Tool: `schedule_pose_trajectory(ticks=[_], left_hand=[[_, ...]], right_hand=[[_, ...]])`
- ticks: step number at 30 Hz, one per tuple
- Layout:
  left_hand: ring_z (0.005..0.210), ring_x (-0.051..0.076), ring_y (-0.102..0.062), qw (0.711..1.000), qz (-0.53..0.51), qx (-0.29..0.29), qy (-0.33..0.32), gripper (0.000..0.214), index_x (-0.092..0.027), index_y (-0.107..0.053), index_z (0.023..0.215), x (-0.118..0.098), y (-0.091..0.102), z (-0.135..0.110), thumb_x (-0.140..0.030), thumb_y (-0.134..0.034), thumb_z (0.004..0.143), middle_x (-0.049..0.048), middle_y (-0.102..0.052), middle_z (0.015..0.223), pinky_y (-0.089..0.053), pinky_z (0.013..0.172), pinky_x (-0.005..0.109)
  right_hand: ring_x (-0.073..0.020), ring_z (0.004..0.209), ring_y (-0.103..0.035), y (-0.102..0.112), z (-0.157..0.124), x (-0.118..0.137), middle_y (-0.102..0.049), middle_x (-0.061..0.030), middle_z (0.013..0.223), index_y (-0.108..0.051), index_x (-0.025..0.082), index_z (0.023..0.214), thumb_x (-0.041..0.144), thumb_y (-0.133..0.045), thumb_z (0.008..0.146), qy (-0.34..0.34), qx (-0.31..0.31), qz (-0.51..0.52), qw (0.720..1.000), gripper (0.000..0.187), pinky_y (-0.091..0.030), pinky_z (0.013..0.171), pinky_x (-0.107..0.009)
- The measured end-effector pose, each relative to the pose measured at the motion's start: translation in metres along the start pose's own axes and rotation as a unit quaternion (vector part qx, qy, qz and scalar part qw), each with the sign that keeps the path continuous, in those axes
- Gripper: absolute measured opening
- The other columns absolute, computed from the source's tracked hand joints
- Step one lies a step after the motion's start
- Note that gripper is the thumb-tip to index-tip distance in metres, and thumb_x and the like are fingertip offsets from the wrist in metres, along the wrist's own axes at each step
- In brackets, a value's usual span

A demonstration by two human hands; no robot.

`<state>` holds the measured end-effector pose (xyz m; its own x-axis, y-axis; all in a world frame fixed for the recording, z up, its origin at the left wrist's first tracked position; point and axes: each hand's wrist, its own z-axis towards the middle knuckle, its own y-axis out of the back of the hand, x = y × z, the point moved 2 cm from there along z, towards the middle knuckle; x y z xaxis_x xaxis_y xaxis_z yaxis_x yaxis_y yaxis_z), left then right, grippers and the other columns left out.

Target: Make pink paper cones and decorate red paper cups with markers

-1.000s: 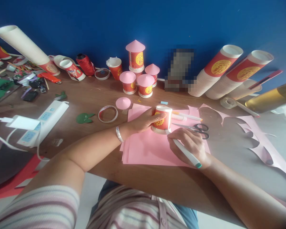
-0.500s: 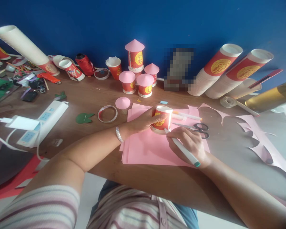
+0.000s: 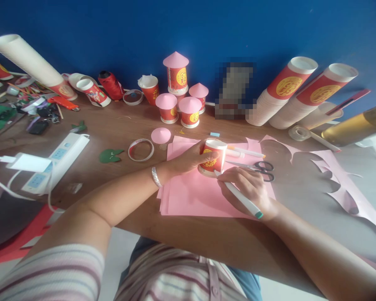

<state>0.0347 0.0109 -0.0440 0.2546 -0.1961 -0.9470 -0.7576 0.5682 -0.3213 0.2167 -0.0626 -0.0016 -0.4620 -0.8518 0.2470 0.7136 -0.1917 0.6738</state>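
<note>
Above a stack of pink paper (image 3: 194, 196), my left hand (image 3: 191, 159) is closed around a red paper cup (image 3: 219, 155) with a yellow emblem and a white rim. My right hand (image 3: 249, 188) grips a white marker pen (image 3: 242, 200) with a green end. The pen's tip meets the lower part of the cup, near its white band. Just beyond my right hand lie black-handled scissors (image 3: 265, 166), partly over the paper. Behind the cup, another white marker with an orange end (image 3: 247, 152) rests on the sheets.
Red cups with pink cone tops (image 3: 177, 75) stand stacked by the blue wall. Tall paper cup stacks (image 3: 285, 85) lean at the right, near a tape roll (image 3: 299, 133). Cut pink paper (image 3: 324, 167) spreads rightward. A power strip (image 3: 58, 163) lies left, beside a green paper piece (image 3: 110, 155).
The marker's tip has shifted slightly left along the lower part of the cup, with my right hand following. My left hand keeps its hold on the cup.
</note>
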Motion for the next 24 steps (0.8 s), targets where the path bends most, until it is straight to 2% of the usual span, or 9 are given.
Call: schedule_pose_trajectory(ticks=[6, 14, 24], left_hand=[[0.093, 0.015, -0.063, 1.0, -0.012, 0.01, -0.012, 0.048, -0.017, -0.059, 0.119, -0.0001, 0.0007, 0.0001, -0.05, -0.078, 0.089, 0.0053, -0.066, 0.104, -0.048, 0.087, 0.03], [0.091, 0.016, -0.062, 1.0, -0.007, 0.005, -0.013, 0.055, -0.017, -0.06, 0.116, -0.0039, -0.0004, -0.0004, -0.058, -0.079, 0.084, 0.0049, -0.066, 0.101, -0.048, 0.086, 0.03], [0.091, 0.017, -0.063, 0.999, -0.034, -0.007, -0.005, 0.052, -0.019, -0.061, 0.113, -0.0044, -0.0012, -0.0005, -0.055, -0.082, 0.082, 0.0055, -0.067, 0.099, -0.05, 0.084, 0.03]], right_hand=[[-0.0111, 0.055, -0.057, 0.0024, 0.002, 0.002, -0.065, 0.0028, 0.071, -0.059, 0.021, 0.093, 0.003, -0.061, 0.091, -0.003, 0.011, -0.004, 1.0, 0.018, -0.045, 0.054, -0.025], [-0.0111, 0.056, -0.055, 0.0018, 0.0003, 0.0004, -0.065, 0.0018, 0.072, -0.058, 0.021, 0.092, 0.004, -0.061, 0.091, 0.0, 0.008, -0.002, 1.0, 0.017, -0.045, 0.056, -0.025], [-0.0122, 0.056, -0.057, 0.0036, 0.0, 0.0004, -0.064, 0.0018, 0.07, -0.058, 0.02, 0.093, 0.003, -0.061, 0.09, 0.0, 0.003, -0.011, 1.0, 0.018, -0.045, 0.055, -0.026]])
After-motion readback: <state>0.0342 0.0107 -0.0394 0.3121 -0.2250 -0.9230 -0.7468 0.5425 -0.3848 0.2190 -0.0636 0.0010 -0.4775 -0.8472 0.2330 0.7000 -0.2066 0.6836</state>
